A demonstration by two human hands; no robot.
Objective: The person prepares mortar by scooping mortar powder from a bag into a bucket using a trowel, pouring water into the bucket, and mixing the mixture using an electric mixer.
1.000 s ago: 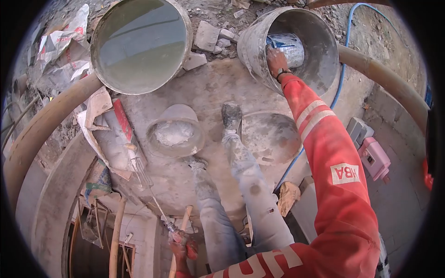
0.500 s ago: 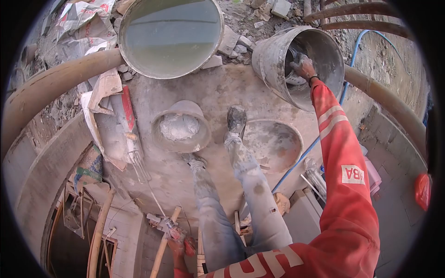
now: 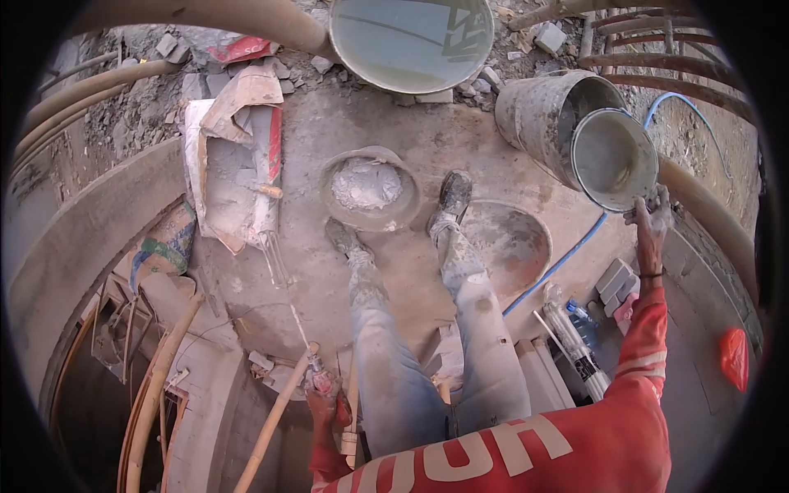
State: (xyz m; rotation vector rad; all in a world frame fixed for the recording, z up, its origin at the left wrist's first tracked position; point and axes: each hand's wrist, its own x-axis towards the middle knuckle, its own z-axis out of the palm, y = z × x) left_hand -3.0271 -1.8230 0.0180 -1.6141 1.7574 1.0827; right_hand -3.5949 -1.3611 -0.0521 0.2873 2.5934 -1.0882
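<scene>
At the right, my right hand (image 3: 652, 215) grips the lower rim of a small round bucket (image 3: 616, 160), its open top turned toward me. The small bucket overlaps the mouth of a large dirty bucket (image 3: 534, 111) that lies tilted behind it. Low in the view, my left hand (image 3: 325, 400) is closed around the red handle of a mixing tool; its thin shaft (image 3: 299, 327) runs up to a wire whisk head (image 3: 273, 256). A tub of pale powder (image 3: 369, 183) stands just beyond my feet.
A large round container of cloudy water (image 3: 411, 41) stands at the top. An opened powder bag (image 3: 226, 181) holds a wooden-handled trowel (image 3: 269, 191). Right of my feet lies a shallow stained basin (image 3: 514, 246); a blue hose (image 3: 567, 256) passes it. Bamboo poles (image 3: 267, 431) and bottles (image 3: 583, 324) are nearer me.
My right hand has come out of the large bucket with the small bucket and moved down and right. The camera view has turned left. My left hand still holds the mixing tool.
</scene>
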